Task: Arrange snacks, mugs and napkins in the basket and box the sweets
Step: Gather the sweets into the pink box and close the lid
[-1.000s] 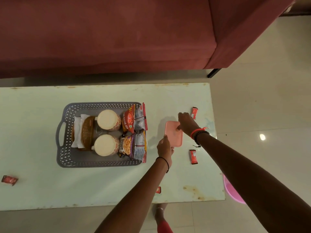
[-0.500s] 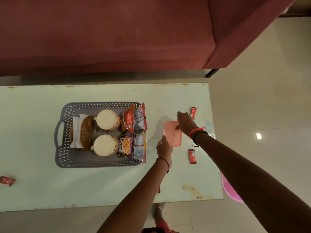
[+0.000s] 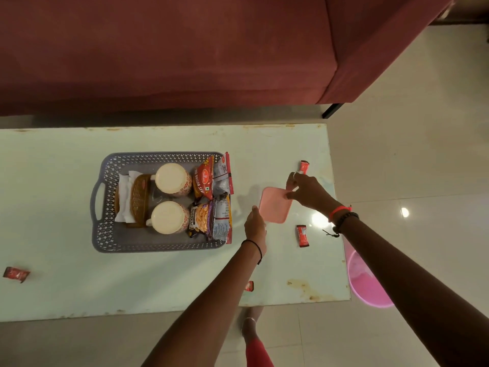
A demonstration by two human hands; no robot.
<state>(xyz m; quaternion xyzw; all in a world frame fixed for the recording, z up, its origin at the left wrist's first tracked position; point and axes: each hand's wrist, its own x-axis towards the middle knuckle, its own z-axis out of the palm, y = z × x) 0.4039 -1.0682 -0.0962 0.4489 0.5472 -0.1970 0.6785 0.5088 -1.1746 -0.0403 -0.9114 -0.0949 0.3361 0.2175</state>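
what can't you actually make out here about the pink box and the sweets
- Inside of the pink box, head view: its flat pink top faces the camera, so any sweets inside are hidden.
- Grip: the left hand and right hand cover two of its edges.
- Sweet near the table's front edge: partly behind the left forearm.
- Sweet wrappers: print too small to read.

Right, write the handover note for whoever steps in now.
Left hand grips the pink box's near corner; right hand pinches its far edge, lid on.
Done: grey basket holds two mugs, napkins and snack packets.
Left: four red sweets loose on the table, one at far left, one by the near edge. Box contents unseen.
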